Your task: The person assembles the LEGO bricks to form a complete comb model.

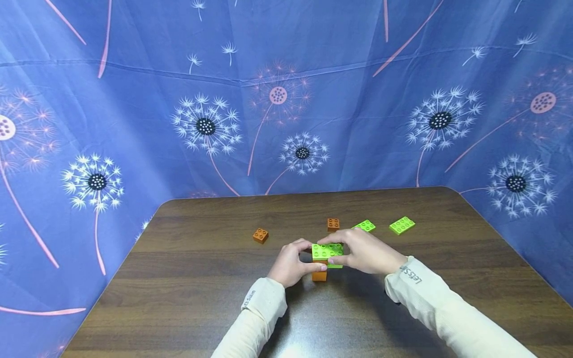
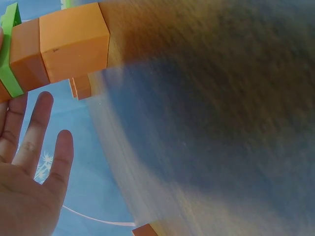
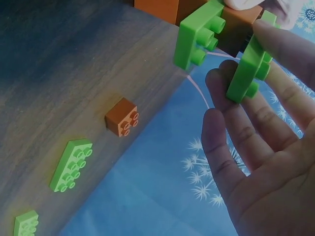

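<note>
A stack of toy building bricks stands on the table before me, orange bricks at the bottom (image 1: 319,276). A lower green brick (image 3: 189,42) juts out to the right, with an orange brick (image 3: 236,29) above it. On top lies another thin green brick (image 1: 327,250), studs upward, also jutting right. My left hand (image 1: 288,263) pinches the stack's upper part from the left between thumb and forefinger; its other fingers are extended in the left wrist view. My right hand (image 1: 369,251) grips the top green brick from the right. Whether that brick sits fully down I cannot tell.
Behind the stack are a loose orange brick (image 1: 333,224) and a green brick (image 1: 366,225), partly hidden by my right hand. Another green brick (image 1: 402,225) lies farther right, another orange brick (image 1: 260,235) to the left. Blue dandelion-print cloth (image 1: 286,99) hangs beyond the table (image 1: 201,278).
</note>
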Tool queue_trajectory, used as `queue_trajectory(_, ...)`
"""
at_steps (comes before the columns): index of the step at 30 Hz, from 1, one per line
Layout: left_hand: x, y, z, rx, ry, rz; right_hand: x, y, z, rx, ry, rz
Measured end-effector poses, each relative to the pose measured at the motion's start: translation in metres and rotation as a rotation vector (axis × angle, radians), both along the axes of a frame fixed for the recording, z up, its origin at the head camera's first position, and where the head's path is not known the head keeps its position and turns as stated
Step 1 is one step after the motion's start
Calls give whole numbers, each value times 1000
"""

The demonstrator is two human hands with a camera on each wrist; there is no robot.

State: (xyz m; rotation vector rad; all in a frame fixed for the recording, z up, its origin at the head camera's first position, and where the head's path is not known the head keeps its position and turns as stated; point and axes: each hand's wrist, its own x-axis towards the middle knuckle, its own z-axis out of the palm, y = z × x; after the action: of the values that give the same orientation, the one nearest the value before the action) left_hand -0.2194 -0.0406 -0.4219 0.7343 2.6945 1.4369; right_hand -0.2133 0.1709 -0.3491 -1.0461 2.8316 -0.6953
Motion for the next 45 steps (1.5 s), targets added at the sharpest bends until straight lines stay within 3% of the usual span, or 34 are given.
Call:
queue_trajectory(15,-1,4,1,-3,-31,8,-7,0,4,9,-42,6)
queue_trajectory(23,-1,5,0,-1,-38,21,-6,-5,11,35,-73,-27)
queue_trajectory(37,0,3,-1,0,-41,22,-4,-9,8,6,-101,-70)
queue_trajectory(45,0,2,-1,0,-39,25,-4,-11,4,-2,-54,-61)
